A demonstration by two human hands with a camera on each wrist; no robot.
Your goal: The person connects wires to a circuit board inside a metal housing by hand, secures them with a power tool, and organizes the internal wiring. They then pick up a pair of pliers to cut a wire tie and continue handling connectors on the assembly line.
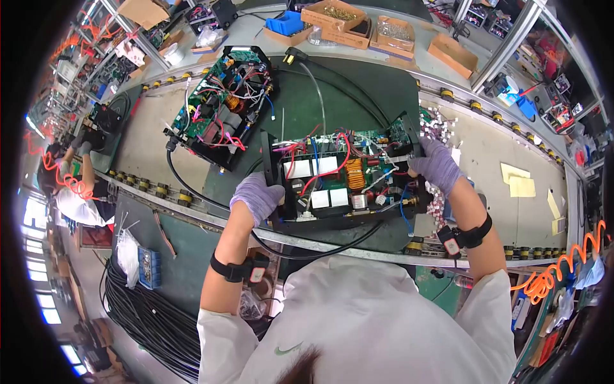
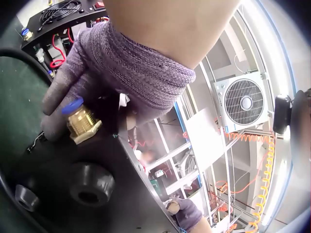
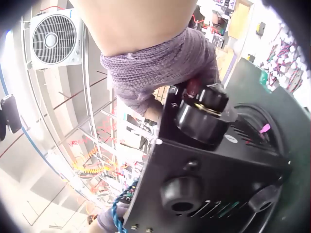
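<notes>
A black metal chassis (image 1: 345, 224) of an electrical unit, full of circuit boards, white blocks, a copper-coloured coil (image 1: 355, 174) and loose wires, is held between two gloved hands. My left hand (image 1: 257, 198) grips its left end panel. In the left wrist view, the fingers lie beside a brass fitting (image 2: 81, 121) with a blue ring. My right hand (image 1: 440, 168) grips the right end, close to a black round connector (image 3: 204, 119) in the right wrist view. The chassis is tipped, so both wrist views see its underside with black rubber feet (image 3: 182, 194).
A second open unit (image 1: 220, 102) sits at the back left of the green board (image 1: 358, 73), with a black cable and plug (image 1: 295, 56) nearby. Roller rails (image 1: 448, 95) flank the line. White connectors (image 1: 438, 125) are heaped at the right. Parts boxes (image 1: 332, 16) stand behind.
</notes>
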